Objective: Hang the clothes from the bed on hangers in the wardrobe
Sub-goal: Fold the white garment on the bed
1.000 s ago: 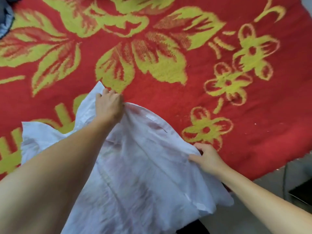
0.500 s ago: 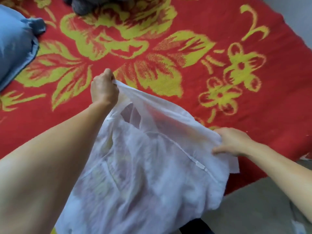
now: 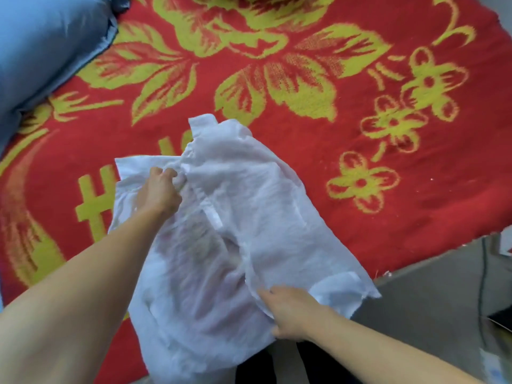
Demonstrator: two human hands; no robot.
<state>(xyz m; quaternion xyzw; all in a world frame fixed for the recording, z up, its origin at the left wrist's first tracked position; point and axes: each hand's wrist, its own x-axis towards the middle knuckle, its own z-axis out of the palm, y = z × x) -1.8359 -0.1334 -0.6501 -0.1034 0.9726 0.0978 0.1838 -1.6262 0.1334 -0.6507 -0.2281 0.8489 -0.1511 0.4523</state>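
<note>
- the white sheer garment (image 3: 249, 217) lies crumpled on the near part of the bed, with its lower end hanging past the bed's edge toward you. a placket strip runs down its middle, and the weave is thin enough that shapes show through.
- your left hand (image 3: 159, 191) is at the garment's upper left. its fingers are curled into a bunch of the cloth near what looks like the collar, gripping it.
- your right hand (image 3: 293, 311) is at the garment's near right edge, fingers laid over the cloth and thumb below, pinching a fold between them.
- under the garment, the red blanket (image 3: 360, 203) with big yellow-green flowers covers the bed.
- a blue pillow (image 3: 41, 51) rests on the blanket at the top left, well apart from the garment.
- the grey floor (image 3: 429, 300) shows at the lower right beside the bed, with a dark cable (image 3: 483, 273) running across it.
- a dark shape (image 3: 277, 364) sits at the bottom edge under the garment's hanging end; what it is cannot be told.
</note>
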